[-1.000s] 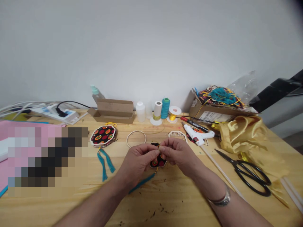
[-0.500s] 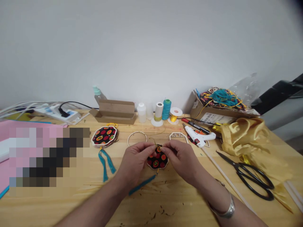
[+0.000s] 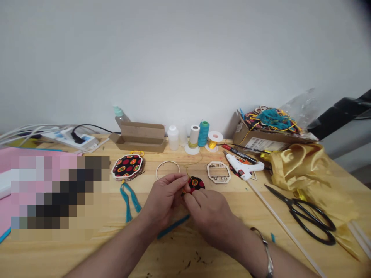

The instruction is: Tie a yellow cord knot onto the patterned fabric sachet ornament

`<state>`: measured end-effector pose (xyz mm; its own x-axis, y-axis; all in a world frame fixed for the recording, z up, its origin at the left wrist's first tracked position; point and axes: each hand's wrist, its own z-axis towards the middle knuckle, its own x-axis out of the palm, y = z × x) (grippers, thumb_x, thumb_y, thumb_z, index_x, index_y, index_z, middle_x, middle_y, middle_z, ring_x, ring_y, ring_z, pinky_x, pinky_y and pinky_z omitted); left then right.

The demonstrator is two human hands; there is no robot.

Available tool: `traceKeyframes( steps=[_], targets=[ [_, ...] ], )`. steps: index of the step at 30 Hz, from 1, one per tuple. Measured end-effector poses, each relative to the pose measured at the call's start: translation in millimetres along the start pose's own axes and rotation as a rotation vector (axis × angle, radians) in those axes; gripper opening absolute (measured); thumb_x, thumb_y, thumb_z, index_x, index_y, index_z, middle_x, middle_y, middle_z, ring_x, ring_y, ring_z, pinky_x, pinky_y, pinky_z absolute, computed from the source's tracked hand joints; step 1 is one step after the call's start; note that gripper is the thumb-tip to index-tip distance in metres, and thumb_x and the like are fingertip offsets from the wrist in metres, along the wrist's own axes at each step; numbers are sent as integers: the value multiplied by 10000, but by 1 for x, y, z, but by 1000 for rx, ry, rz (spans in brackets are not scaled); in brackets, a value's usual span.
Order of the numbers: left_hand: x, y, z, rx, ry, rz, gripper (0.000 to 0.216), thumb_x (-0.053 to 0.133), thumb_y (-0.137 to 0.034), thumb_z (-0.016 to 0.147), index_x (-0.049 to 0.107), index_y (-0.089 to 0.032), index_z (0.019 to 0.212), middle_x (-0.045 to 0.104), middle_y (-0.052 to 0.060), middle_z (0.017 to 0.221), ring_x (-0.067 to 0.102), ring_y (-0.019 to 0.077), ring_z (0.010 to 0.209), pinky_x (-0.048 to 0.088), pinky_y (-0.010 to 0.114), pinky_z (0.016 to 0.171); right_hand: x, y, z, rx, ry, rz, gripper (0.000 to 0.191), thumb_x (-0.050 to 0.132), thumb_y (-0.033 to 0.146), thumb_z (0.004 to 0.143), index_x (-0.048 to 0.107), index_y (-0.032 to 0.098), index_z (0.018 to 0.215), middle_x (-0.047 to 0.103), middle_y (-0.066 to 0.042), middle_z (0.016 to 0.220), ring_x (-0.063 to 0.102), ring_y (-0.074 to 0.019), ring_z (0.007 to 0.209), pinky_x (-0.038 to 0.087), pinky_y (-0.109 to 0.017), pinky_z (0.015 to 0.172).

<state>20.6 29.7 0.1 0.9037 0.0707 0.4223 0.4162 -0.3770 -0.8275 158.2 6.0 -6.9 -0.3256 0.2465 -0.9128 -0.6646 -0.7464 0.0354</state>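
Note:
A black fabric ornament (image 3: 197,183) with red and orange flower medallions lies between my hands. My left hand (image 3: 165,196) pinches its left edge between thumb and fingers. Closed fingers of my right hand (image 3: 209,216) cover the ornament's lower part; what they grip is hidden. A thin gold thread (image 3: 188,170) runs down to the ornament from the back of the table. Below, a blue tassel (image 3: 173,227) sticks out on the wood. Just behind my left hand is a thin wooden ring (image 3: 157,169), and a wooden lattice frame (image 3: 209,172) lies to the right.
Left, several stacked ornaments (image 3: 127,166) have a blue tassel (image 3: 127,204). Thread spools (image 3: 204,134) and a cardboard box (image 3: 142,146) stand behind. Right are a white glue gun (image 3: 242,166), black scissors (image 3: 312,219), gold cloth (image 3: 304,170) and a filled carton (image 3: 261,142).
My right hand has moved down and left from the ornament's top edge, now covering its lower part. The lattice frame has come fully into view. My left hand has barely moved.

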Motion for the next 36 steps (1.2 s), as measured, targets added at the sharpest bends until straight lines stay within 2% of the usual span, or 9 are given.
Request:
traceKeyframes(
  steps=[3, 6, 8, 12, 14, 19, 23, 26, 36],
  targets=[
    [0, 0, 1, -6, -4, -16, 111, 696, -225, 662, 622, -144, 667, 514, -59, 467, 389, 15, 366, 217, 125, 348, -8, -3, 5, 69, -54, 181, 139, 451, 173, 820, 564, 149, 743, 562, -56, 698, 471, -174, 649, 334, -303, 559],
    [2, 0, 1, 7, -9, -14, 101, 699, -210, 656, 648, -138, 705, 593, -18, 554, 509, 56, 473, 342, 139, 425, -14, -11, 12, 339, -209, 452, 156, 454, 214, 831, 576, 148, 760, 575, -62, 762, 504, -174, 757, 392, -318, 681],
    [4, 1, 0, 17, 2, 11, 106, 695, -211, 660, 667, -126, 717, 633, 13, 606, 551, 84, 534, 411, 172, 503, -13, -18, 15, 549, -252, 649, 144, 467, 237, 831, 577, 152, 792, 587, -57, 791, 525, -169, 778, 415, -321, 708],
    [7, 2, -2, -2, 73, 73, 126, 686, -236, 666, 693, -121, 717, 660, 43, 636, 577, 121, 581, 454, 228, 582, -4, -25, 18, 810, -89, 1159, 165, 512, 316, 793, 550, 157, 815, 600, -25, 714, 560, -139, 650, 458, -277, 593],
    [8, 3, -3, -1, 115, 81, 110, 677, -232, 671, 698, -130, 706, 661, 39, 641, 581, 131, 603, 454, 239, 604, -1, -24, 19, 867, -54, 1277, 156, 534, 315, 768, 526, 160, 777, 586, -4, 641, 554, -124, 587, 454, -255, 543],
    [9, 2, -6, 49, 136, 167, 94, 638, -205, 696, 706, -148, 663, 652, 19, 598, 555, 109, 561, 434, 213, 578, -1, -21, 20, 891, -83, 1330, 138, 537, 298, 758, 484, 174, 723, 500, 53, 506, 489, -89, 442, 411, -216, 447],
    [10, 0, -7, 25, 122, 189, 107, 655, -231, 685, 712, -144, 710, 679, 38, 646, 579, 128, 588, 453, 234, 602, -1, -23, 19, 901, -86, 1300, 132, 539, 280, 745, 503, 164, 694, 475, 48, 546, 447, -71, 451, 367, -187, 418],
    [10, -1, -8, 1, 158, 159, 128, 652, -241, 697, 711, -140, 749, 683, 44, 667, 586, 127, 595, 452, 236, 605, -2, -25, 19, 885, -94, 1269, 130, 541, 267, 739, 515, 154, 681, 470, 43, 551, 428, -67, 466, 348, -178, 421],
    [10, -2, -8, 1, 187, 154, 133, 643, -263, 712, 700, -142, 715, 664, 30, 625, 571, 110, 561, 436, 212, 564, -6, -27, 20, 875, -132, 1213, 132, 548, 256, 727, 526, 148, 656, 461, 38, 526, 373, -61, 452, 317, -170, 401]
  ],
)
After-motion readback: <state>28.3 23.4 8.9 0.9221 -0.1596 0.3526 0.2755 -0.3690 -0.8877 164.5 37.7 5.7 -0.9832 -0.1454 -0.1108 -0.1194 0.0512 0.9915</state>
